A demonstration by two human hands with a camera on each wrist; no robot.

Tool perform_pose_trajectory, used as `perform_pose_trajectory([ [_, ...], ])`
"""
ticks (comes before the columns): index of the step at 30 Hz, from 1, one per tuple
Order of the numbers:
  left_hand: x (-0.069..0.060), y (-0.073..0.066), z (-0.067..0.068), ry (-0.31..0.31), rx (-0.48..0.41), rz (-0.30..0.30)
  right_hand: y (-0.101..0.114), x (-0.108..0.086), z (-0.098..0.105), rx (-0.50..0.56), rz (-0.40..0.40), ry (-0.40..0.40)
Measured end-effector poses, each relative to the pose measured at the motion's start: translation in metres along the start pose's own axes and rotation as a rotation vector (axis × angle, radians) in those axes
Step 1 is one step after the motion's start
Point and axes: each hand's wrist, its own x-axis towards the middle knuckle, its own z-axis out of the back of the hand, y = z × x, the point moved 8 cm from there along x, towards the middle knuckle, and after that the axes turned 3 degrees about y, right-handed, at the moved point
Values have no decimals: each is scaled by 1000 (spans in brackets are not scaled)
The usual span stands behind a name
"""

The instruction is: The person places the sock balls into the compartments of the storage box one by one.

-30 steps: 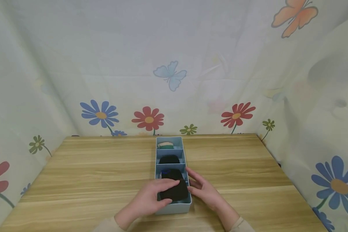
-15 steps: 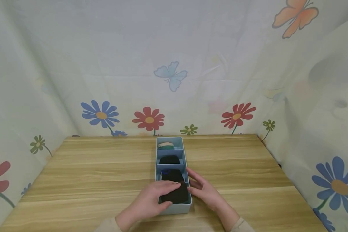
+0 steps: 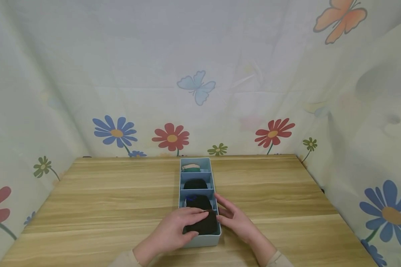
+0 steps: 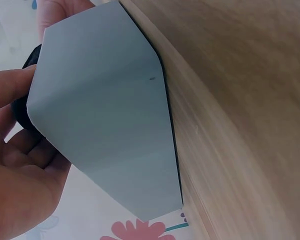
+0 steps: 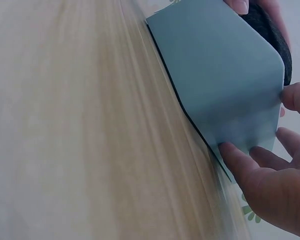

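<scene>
A long light-blue box [image 3: 200, 241] with dividers stands on the table, pointing away from me. In its nearest compartment sits a folded black cloth bundle [image 3: 204, 224], seemingly sock-like. My left hand [image 3: 170, 229] holds this bundle between thumb and fingers, reaching over the box's left rim; part of the bundle is hidden beneath the hand. At the right side wall, my right hand [image 3: 235, 221] rests loosely with its fingertips touching the outside. In the right wrist view, its fingers [image 5: 240, 162] lie on the outer wall and the thumb is at the rim.
Farther compartments hold a black bundle with a blue mark [image 3: 198, 202], another black bundle [image 3: 195, 184] and a green-and-cream bundle [image 3: 191, 168]. The wooden table [image 3: 120, 185] is backed by a flower-printed curtain [image 3: 147, 74] on three sides.
The black bundle under my left hand has sunk slightly lower into the nearest compartment, the left hand moving down with it. My right hand stays at the box's side.
</scene>
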Motion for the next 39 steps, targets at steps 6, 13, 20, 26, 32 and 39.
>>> perform_pose_trajectory([
  [6,0,0,0,-20,26,-30,0,0,-1,4,17,17],
  [13,0,0,0,-12,24,-23,-2,0,-1,21,-3,5],
  [20,-2,1,-1,7,35,-14,-1,0,0,-1,1,-6],
  [26,-1,3,0,23,-1,25,-1,-1,0,8,-8,-9],
  [32,-3,4,3,-11,-24,35,-1,-1,1,9,-8,-9],
  [39,-5,7,9,-72,-44,49,1,-1,-1,18,16,7],
])
